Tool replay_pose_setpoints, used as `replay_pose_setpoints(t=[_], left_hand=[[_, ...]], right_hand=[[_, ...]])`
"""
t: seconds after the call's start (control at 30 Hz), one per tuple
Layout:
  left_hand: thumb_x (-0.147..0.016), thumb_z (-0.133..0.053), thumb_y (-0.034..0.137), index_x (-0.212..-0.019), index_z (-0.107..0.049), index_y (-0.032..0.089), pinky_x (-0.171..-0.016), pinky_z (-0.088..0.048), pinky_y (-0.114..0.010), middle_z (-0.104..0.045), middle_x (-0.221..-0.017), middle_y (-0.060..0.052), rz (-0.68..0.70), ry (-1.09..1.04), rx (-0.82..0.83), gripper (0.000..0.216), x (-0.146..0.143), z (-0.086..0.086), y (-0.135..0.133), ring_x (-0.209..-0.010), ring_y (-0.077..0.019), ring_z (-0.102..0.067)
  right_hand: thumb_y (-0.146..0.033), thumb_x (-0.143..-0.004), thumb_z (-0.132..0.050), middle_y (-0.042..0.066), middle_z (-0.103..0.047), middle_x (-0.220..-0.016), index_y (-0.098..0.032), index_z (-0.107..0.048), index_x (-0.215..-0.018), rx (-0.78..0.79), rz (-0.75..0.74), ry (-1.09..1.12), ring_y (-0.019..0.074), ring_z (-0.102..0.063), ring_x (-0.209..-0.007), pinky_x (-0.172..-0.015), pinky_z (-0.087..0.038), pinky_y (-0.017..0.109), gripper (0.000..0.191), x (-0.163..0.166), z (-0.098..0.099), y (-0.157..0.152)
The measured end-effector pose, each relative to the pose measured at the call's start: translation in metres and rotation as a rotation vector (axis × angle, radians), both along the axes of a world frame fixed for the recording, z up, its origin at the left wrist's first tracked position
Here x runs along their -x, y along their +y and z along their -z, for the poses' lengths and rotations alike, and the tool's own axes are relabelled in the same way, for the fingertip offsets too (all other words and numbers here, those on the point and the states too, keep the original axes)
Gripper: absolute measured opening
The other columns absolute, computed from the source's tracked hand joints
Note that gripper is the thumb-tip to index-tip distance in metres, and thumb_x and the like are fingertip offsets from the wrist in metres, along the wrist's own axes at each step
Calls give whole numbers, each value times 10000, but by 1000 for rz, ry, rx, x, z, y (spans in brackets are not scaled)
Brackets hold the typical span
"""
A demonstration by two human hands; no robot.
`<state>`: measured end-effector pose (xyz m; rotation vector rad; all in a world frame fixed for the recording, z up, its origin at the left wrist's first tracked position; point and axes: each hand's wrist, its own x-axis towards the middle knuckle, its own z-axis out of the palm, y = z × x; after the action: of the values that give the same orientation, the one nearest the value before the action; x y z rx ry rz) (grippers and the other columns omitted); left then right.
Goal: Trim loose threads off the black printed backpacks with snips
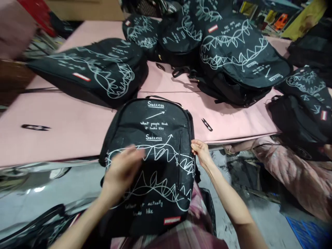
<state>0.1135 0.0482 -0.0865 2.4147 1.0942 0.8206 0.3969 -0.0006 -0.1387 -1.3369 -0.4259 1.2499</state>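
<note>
A black backpack (160, 173) with white scribbles and lettering leans upright between my lap and the pink table's front edge. My right hand (201, 150) pinches the backpack's right side edge, fingertips pressed together. Over the left part of its front panel is my left hand (124, 169), smeared by motion, so its fingers do not show clearly. Whether it touches the fabric I cannot tell. A small pair of thread snips (206, 125) lies on the table just right of the backpack's top.
Pink cloth covers the table (64, 135). Another dark pair of snips (35, 127) rests at its left. Similar backpacks lie at the left (90, 72), the back, and the right (241, 58). A co-worker's sleeve (290, 166) reaches in from the right.
</note>
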Motion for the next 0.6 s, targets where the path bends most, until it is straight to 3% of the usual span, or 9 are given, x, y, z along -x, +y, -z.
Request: replay_pose_setpoints(t=[0.07,0.1,0.2,0.27,0.37,0.43,0.53,0.6], left_hand=[[-893,-461,250,-1221,-524,164,-1094,-246,-453,-511,-1323,-61,-369,-40,74,345,-5,-13,61,-1288,-239,-363],[-872,-494,267,-1246,-495,107,-1097,-223,-463,-501,-1328,-91,-465,-67,160,406,-8,-17,90,-1290,-259,-352],[-858,-496,351,-1187,-537,27,-931,-424,-401,-618,-1158,-136,-484,-85,287,464,-16,-18,155,-1062,-255,-558],[-834,-503,375,-1065,-620,57,-822,-467,-337,-679,-1001,-100,-513,-142,358,410,-18,-14,176,-922,-231,-608],[-766,-554,438,-880,-660,109,-691,-462,-268,-686,-804,-37,-512,-377,515,363,-17,-18,176,-760,-189,-603],[-718,-593,482,-819,-636,110,-602,-442,-234,-650,-693,-4,-450,-538,631,389,-14,-32,164,-638,-144,-565],[-743,-581,465,-799,-602,60,-618,-429,-209,-580,-611,31,-315,-597,742,410,-3,-62,139,-610,-94,-532],[-777,-534,492,-767,-594,26,-663,-436,-227,-548,-595,37,-274,-530,687,470,12,-78,122,-630,-80,-528]], right_hand=[[-367,-557,-738,-62,-514,-513,-164,-612,-791,-13,-7,-63,65,-436,-437,-403,-304,174,335,-1,-1,1],[-379,-562,-734,-62,-511,-511,-163,-607,-794,-17,-8,-90,66,-434,-433,-405,-306,175,341,-1,-1,1],[-417,-578,-719,-62,-500,-513,-160,-595,-809,-11,-29,-157,72,-431,-432,-410,-306,181,366,-3,1,0],[-435,-609,-696,-57,-491,-523,-159,-591,-811,-8,-56,-238,85,-443,-454,-426,-324,192,358,-5,0,1],[-419,-690,-646,-25,-545,-641,-158,-598,-889,-75,-49,-498,114,-505,-579,-552,-420,237,332,-7,-10,17],[-394,-712,-639,30,-601,-855,-159,-590,-1012,-157,4,-702,137,-542,-721,-686,-453,279,384,-9,-26,41],[-381,-722,-638,83,-575,-1109,-178,-588,-1093,-332,24,-829,178,-544,-916,-797,-448,317,426,-9,-65,83],[-368,-754,-611,60,-614,-1028,-189,-638,-1004,-470,-45,-769,184,-558,-915,-811,-448,328,308,-4,-96,95]])
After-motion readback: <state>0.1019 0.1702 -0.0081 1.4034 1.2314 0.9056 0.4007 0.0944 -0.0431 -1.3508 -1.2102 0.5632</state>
